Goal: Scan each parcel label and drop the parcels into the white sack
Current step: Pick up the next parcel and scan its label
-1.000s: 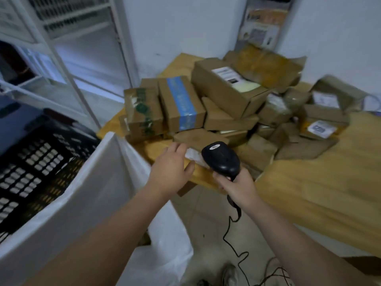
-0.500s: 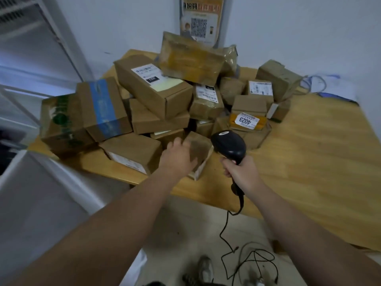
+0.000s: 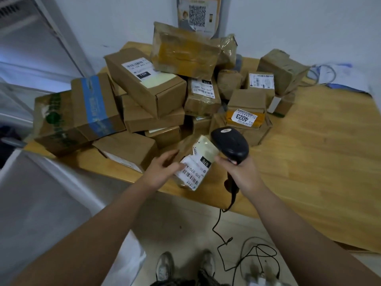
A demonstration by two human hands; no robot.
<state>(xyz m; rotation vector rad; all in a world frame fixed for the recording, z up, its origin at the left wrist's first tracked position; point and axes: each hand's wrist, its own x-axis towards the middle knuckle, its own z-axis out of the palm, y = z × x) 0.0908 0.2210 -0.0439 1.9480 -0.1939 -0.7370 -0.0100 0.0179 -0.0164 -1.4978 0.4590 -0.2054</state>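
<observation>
At the near edge of the wooden surface (image 3: pixel 319 145), just below the centre of the frame, a small parcel (image 3: pixel 203 150) is tipped up so that its white label (image 3: pixel 192 170) faces upward and outward instead of lying flat. This tilt seems meant to present the barcode. The left hand (image 3: pixel 162 171) is set against the parcel's left edge and touches it. The fingers are smeared by motion, so it cannot be told whether they curl round the box or merely prop it.

The black scanner (image 3: pixel 231 144) is gripped by its handle in the right hand (image 3: pixel 242 174), with the fingers wrapped firmly round it. Its head is held just beside the parcel's upper right corner and angled down, apparently so that the beam can be brought onto the label. Its cable (image 3: pixel 218 226) is left slack and trails down to the floor (image 3: pixel 179 219), which allows the scanner free movement.

The pile of parcels (image 3: pixel 148 87) is heaped across the upper middle of the frame, within reach. The white sack (image 3: pixel 47 199) is placed at the lower left, close under the surface's edge on the left hand's side, presumably so that a scanned box can be dropped in with one short swing. The scan appears not yet made.
</observation>
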